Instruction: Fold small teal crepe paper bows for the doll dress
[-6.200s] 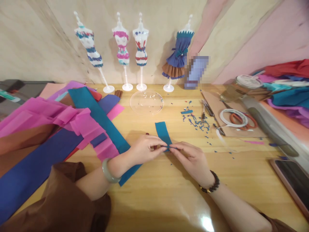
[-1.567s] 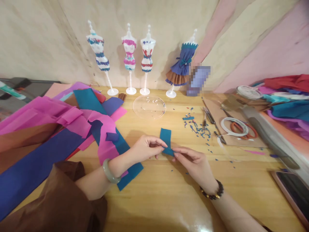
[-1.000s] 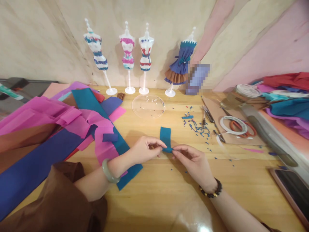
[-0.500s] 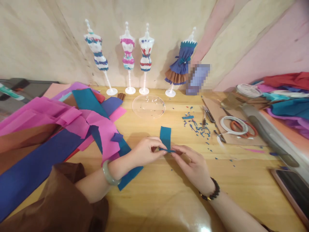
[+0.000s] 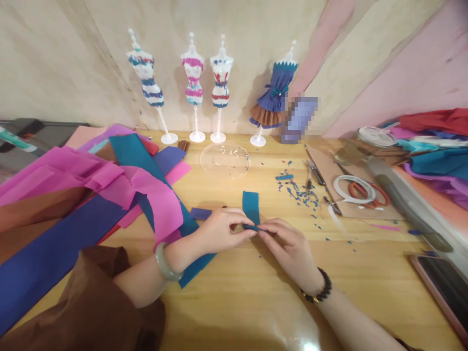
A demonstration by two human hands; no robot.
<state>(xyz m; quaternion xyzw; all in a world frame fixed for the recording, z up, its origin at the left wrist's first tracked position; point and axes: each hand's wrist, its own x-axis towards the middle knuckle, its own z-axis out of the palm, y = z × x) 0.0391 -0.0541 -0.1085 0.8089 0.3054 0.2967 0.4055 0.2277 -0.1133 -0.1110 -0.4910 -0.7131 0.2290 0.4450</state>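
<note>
A short teal strip of what looks like crepe paper [image 5: 251, 204] lies on the table in front of me, its near end folded up into a narrow edge. My left hand [image 5: 224, 230] pinches that folded edge from the left, thumb against fingers. From the right, my right hand [image 5: 290, 245] pinches the same edge, with its fingertips almost touching the left ones. Part of the fold is hidden behind the fingers. Beside my left hand is a small dark blue piece [image 5: 201, 213] on the table.
Pink sheets [image 5: 157, 190] and other coloured strips heap up at left. Several mini dress forms stand at the back, one in a blue and brown dress [image 5: 278, 90]. A clear plate [image 5: 208, 170], teal scraps [image 5: 302, 195], a tape ring [image 5: 354, 189] and a phone [image 5: 444, 282] are around.
The small dark blue piece has moved from the pink sheet to the bare table beside my left hand. Both hands keep pinching the teal strip, with fingertips slightly shifted along the fold.
</note>
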